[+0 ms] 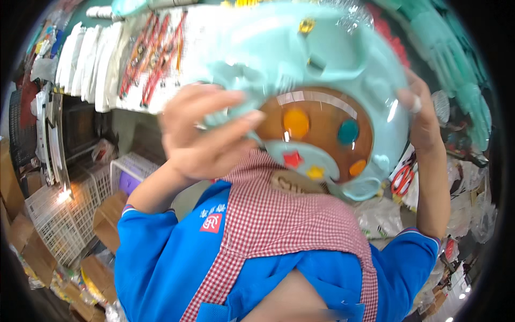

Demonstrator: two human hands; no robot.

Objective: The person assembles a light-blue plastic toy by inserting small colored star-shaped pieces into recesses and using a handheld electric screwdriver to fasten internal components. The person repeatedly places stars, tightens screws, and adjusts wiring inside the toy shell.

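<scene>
A large rounded light-teal plastic toy shell [391, 129] is raised and tilted in front of my chest. Set in it is a glossy brown panel [322, 115] with orange and teal round spots, and red and yellow stars sit below. My right hand [421, 104], a white band on one finger, grips the shell's right edge; its fingertips are partly hidden. Blurred by motion, my left hand [204, 131] is open at the shell's left side, its fingers spread across the front edge. Whether those fingers press on the plastic, I cannot tell.
Red cords with small metal parts [153, 59] lie on the bench beside a row of white folded packs [88, 64]. Teal plastic pieces [456, 70] are piled at the far right, above red-handled scissors [402, 180]. White crates [70, 214] and cardboard boxes stand low at left.
</scene>
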